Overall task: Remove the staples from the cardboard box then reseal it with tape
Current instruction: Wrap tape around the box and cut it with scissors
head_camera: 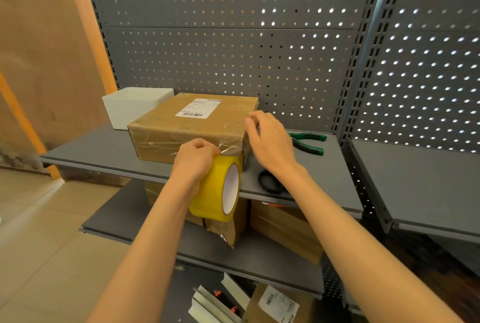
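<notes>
Head view: a grey metal shelf (pixel 324 166) fronts a perforated back panel (pixel 233 49), with a wooden wall at left. The cardboard box (pixel 187 125) sits on the shelf, a white bin (pixel 130 107) just behind it, green-handled pliers (pixel 309 143) to its right. The left hand (pixel 194 159) grips the yellow tape roll (pixel 215 190) at the box's front edge. The right hand (pixel 267 138) presses relaxed fingers on the box's right corner.

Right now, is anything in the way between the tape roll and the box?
Nothing visible. The left hand holds the tape roll at the box front, clear tape already stretching onto it, while the right hand rests on the box's right edge.
</notes>
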The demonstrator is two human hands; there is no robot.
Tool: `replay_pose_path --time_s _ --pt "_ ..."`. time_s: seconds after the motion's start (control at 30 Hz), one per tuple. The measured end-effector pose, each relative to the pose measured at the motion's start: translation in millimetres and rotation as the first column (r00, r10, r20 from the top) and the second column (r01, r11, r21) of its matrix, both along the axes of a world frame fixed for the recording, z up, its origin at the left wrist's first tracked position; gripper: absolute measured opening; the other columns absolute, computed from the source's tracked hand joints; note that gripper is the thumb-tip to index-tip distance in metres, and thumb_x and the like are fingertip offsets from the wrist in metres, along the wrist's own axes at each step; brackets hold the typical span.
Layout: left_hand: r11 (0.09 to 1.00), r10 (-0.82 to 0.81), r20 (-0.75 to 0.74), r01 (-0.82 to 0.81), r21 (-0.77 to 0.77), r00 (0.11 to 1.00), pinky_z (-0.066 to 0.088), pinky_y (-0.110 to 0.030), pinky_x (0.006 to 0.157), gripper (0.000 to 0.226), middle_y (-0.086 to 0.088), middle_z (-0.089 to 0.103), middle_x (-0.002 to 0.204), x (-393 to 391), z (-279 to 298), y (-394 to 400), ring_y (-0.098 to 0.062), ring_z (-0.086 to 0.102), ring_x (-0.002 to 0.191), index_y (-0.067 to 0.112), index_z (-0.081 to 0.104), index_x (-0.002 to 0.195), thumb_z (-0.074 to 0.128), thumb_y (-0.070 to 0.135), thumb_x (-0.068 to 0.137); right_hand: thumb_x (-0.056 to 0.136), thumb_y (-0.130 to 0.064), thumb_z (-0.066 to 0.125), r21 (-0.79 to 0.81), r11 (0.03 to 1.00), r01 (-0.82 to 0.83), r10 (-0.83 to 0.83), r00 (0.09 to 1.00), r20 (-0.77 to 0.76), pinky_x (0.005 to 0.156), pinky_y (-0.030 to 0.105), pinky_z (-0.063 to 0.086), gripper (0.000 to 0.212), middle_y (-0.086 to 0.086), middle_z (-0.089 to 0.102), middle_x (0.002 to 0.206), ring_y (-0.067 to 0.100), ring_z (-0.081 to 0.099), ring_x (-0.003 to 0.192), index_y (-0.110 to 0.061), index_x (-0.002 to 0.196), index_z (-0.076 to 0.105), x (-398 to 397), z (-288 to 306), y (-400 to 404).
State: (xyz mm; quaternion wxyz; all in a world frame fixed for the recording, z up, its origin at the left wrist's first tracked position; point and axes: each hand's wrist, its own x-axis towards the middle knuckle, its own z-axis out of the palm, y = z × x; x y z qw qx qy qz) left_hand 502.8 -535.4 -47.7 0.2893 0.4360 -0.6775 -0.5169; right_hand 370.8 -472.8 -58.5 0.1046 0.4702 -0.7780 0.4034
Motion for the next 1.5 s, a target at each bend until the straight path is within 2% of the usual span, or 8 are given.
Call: replay_pose_path --time_s 0.1,0.37,0.77,0.97,1.07,1.23,1.37,1.5 --pt "1.000 0.004 -0.008 -0.004 -0.012 1.000 0.035 -0.030 0.068 0.010 0.006 0.051 0.080 -1 -2 0 -0.010 0.042 0.072 0.014 0.064 0.093 0.055 0.017 0.089 0.098 -0.026 0.040 0.151 0.979 0.140 -0.126 0.987 -0.096 0.069 0.031 0.039 0.025 0.007 0.056 0.107 0.023 0.053 0.098 -0.010 0.110 0.054 -2 0 19" --pt "1.000 0.023 -0.006 -0.023 0.011 1.000 0.033 -0.034 0.078 0.021 -0.004 0.053 0.101 0 -3 3 -0.023 0.044 0.094 0.010 0.066 0.106 0.056 0.020 0.090 0.094 -0.029 0.052 0.602 0.778 0.181 -0.126 0.983 -0.134 0.070 0.031 0.037 0.036 0.014 0.054 0.117 0.031 0.054 0.104 -0.005 0.119 0.045 5 -14 50" --pt "1.000 0.020 0.022 -0.020 0.007 1.000 0.037 -0.035 0.077 0.018 -0.006 0.056 0.098 -2 -1 4 -0.025 0.048 0.093 0.010 0.067 0.100 0.057 0.020 0.089 0.096 -0.022 0.050 0.612 0.722 0.323 -0.286 0.945 -0.160 0.074 0.029 0.046 0.033 0.018 0.053 0.119 0.027 0.056 0.103 -0.003 0.123 0.052 6 -27 46" --pt "0.999 0.030 0.005 -0.030 -0.012 1.000 0.036 -0.034 0.078 0.013 -0.001 0.056 0.092 0 -2 5 -0.023 0.047 0.093 0.014 0.067 0.095 0.059 0.022 0.088 0.097 -0.028 0.048 0.481 0.836 0.264 -0.318 0.948 0.033 0.068 0.030 0.038 0.034 0.016 0.057 0.116 0.031 0.057 0.103 -0.001 0.118 0.045 -1 -21 55" --pt "1.000 0.030 0.002 -0.030 -0.010 1.000 0.038 -0.035 0.079 0.014 -0.003 0.057 0.097 0 -2 3 -0.024 0.048 0.094 0.013 0.068 0.094 0.060 0.022 0.088 0.096 -0.032 0.049 0.275 0.951 0.140 -0.200 0.958 0.205 0.062 0.026 0.038 0.029 0.013 0.058 0.109 0.025 0.055 0.088 -0.007 0.109 0.046 -8 -21 62" --pt "0.999 0.023 -0.002 -0.023 -0.025 1.000 0.037 -0.035 0.078 0.010 -0.002 0.056 0.095 0 -3 3 -0.024 0.048 0.094 0.015 0.067 0.090 0.059 0.021 0.089 0.085 -0.028 0.066 -0.057 0.998 0.022 -0.010 0.979 0.203 0.062 0.018 0.043 0.027 -0.001 0.056 0.091 0.013 0.055 0.081 -0.014 0.098 0.045 -18 -26 68" --pt "1.000 0.017 -0.001 -0.017 -0.011 1.000 0.039 -0.036 0.080 0.008 -0.003 0.057 0.094 0 -3 3 -0.025 0.049 0.095 0.018 0.065 0.081 0.061 0.022 0.087 0.079 -0.035 0.072 -0.083 0.995 -0.051 0.064 0.985 0.161 0.058 0.017 0.041 0.038 -0.003 0.056 0.085 0.012 0.054 0.076 -0.014 0.096 0.045 -20 -27 72" --pt "1.000 0.023 0.005 -0.023 -0.012 1.000 0.039 -0.036 0.080 0.011 -0.004 0.058 0.098 -1 -3 2 -0.025 0.049 0.097 0.015 0.067 0.090 0.061 0.023 0.087 0.071 -0.048 0.075 -0.034 0.991 -0.131 0.135 0.973 0.186 0.057 0.010 0.038 0.052 -0.007 0.049 0.078 0.007 0.044 0.070 -0.011 0.093 0.044 -18 -22 80"
